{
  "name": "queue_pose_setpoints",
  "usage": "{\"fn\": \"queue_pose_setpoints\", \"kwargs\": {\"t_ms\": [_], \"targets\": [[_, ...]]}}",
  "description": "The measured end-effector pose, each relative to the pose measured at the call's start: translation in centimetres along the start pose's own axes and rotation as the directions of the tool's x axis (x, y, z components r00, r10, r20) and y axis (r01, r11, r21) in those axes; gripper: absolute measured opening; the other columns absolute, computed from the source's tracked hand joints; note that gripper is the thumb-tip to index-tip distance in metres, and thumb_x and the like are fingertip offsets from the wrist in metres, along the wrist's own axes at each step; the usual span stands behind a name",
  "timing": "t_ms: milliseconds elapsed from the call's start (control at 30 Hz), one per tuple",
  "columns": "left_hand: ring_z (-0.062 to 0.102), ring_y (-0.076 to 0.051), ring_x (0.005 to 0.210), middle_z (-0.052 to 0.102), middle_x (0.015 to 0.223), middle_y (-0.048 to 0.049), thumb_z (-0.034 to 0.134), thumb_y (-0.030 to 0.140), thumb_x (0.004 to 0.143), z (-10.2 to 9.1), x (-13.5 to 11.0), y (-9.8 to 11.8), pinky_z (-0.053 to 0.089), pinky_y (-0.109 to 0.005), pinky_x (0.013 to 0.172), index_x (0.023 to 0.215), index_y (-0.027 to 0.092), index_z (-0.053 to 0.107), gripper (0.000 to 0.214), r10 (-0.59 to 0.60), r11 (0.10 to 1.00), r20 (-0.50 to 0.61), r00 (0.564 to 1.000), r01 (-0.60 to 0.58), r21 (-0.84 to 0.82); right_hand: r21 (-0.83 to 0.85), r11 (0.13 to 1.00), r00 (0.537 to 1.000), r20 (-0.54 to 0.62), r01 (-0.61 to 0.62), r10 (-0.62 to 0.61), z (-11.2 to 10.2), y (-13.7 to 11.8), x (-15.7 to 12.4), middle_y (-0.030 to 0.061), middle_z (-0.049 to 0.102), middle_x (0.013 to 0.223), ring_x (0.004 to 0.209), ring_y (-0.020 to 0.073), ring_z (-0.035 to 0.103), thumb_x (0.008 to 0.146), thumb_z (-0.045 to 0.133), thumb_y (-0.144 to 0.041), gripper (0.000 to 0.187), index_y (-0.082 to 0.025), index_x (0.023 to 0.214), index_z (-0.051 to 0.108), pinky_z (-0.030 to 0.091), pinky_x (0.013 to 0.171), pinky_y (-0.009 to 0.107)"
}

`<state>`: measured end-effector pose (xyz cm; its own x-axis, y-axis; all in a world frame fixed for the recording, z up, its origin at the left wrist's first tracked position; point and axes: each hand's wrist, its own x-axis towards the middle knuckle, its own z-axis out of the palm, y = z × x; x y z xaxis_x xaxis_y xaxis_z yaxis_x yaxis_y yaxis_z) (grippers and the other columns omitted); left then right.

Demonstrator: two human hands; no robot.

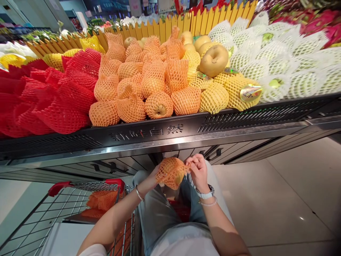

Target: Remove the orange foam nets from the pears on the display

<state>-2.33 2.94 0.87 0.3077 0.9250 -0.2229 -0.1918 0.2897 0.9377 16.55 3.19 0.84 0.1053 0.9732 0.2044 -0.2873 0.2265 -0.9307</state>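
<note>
Holding orange foam-netted pear (172, 173) between hands, front of torso: L hand (150, 179) gripping its side, R hand (198, 174) pinching netting (186, 167) w/ fingers closed. Shopping cart (60, 188) at L, fruit display (170, 131) ahead.

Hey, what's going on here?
A person stands at a supermarket fruit display, gripping an orange foam net around a yellowish fruit with the left hand and right hand. More orange nets lie in the red-handled shopping cart, and netted pears are piled on the display.
</note>
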Motion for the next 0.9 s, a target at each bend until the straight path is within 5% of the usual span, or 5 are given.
{"fn": "queue_pose_setpoints", "kwargs": {"t_ms": [233,433,567,733,900], "targets": [[0.053,-0.031,0.122,0.063,0.125,-0.0101,0.069,0.042,0.076,0.1,-0.1,-0.5,0.043,-0.043,0.102,0.120,0.018,0.061,0.051,-0.003,0.992,-0.063,0.998,-0.005,-0.125,-0.409,0.851,0.929,0.299,0.330,-0.216,-0.1,-2.4,-0.1,0.0097,0.045,0.122,0.119,0.0291,0.044,0.086,0.049,-0.062,0.051,-0.027,0.124,0.054,0.035,0.103,0.048],[0.042,-0.032,0.132,0.053,0.137,-0.0114,0.078,0.039,0.067,0.5,-0.6,0.2,0.035,-0.043,0.110,0.123,0.021,0.055,0.063,-0.010,0.981,-0.239,0.971,-0.036,-0.189,-0.596,0.633,0.864,0.413,0.495,-0.287,3.4,0.0,-1.9,0.0142,0.012,0.152,0.143,0.0365,0.011,0.077,0.072,-0.042,0.089,-0.030,0.146,0.017,0.021,0.113,0.063],[0.045,-0.029,0.130,0.057,0.131,-0.0064,0.078,0.041,0.064,0.0,-0.5,-0.1,0.039,-0.040,0.107,0.115,0.023,0.056,0.058,-0.050,0.976,-0.290,0.956,-0.016,-0.219,-0.625,0.651,0.902,0.259,0.430,-0.346,4.3,2.5,-2.4,0.0131,0.024,0.146,0.140,0.0298,0.026,0.084,0.063,-0.027,0.072,-0.031,0.144,0.023,0.034,0.110,0.054],[0.048,-0.028,0.126,0.058,0.130,-0.0079,0.075,0.038,0.069,0.0,-0.3,0.1,0.039,-0.039,0.106,0.116,0.020,0.058,0.054,-0.016,0.977,-0.243,0.970,-0.037,-0.210,-0.565,0.650,0.844,0.180,0.509,-0.505,3.1,2.5,-1.9,0.0099,0.052,0.121,0.120,0.0247,0.050,0.086,0.056,-0.019,0.036,-0.028,0.121,0.051,0.045,0.101,0.049],[0.047,-0.031,0.128,0.056,0.134,-0.0104,0.072,0.044,0.074,0.0,-0.1,0.0,0.040,-0.045,0.105,0.124,0.019,0.057,0.058,-0.055,0.974,-0.147,0.988,0.021,-0.226,-0.508,0.830,0.913,-0.181,0.231,-0.365,2.0,2.1,-0.5,0.0115,0.050,0.127,0.122,0.0231,0.048,0.092,0.047,-0.026,0.034,-0.023,0.126,0.049,0.036,0.107,0.049]]}}
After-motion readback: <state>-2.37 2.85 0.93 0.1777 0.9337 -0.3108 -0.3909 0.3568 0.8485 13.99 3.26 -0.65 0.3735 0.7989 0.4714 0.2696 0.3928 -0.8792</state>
